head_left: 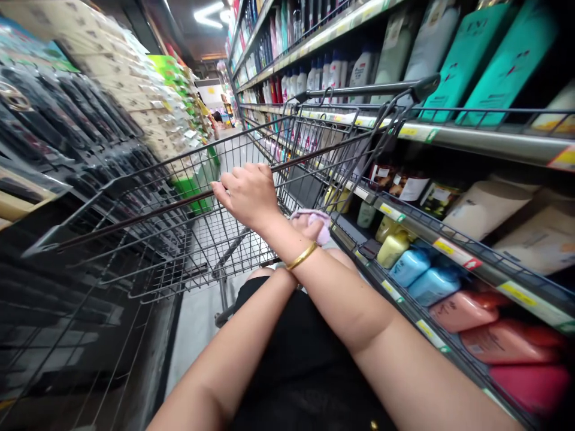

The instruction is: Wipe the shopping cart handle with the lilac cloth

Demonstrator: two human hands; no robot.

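My forearms cross. My right hand point(248, 193), its wrist below wearing a gold bangle point(302, 256), is closed around the dark bar point(175, 206) of a wire shopping cart point(233, 239). Under the right forearm passes my left arm, and my left hand point(305, 224) shows just beyond it, its fingers closed on a pale purple cloth point(320, 226). Part of the left hand is hidden by the right forearm. Wire mesh makes up the cart's basket, and a dark handle point(372, 90) sits at its upper right.
Shelves point(494, 140) of bottles run along the right, with teal bottles point(471, 60) above and blue bottles point(431, 284) lower down. Packaged goods point(67, 114) hang on the left. A green basket point(195, 188) stands behind the cart mesh. The aisle floor point(191, 341) shows below.
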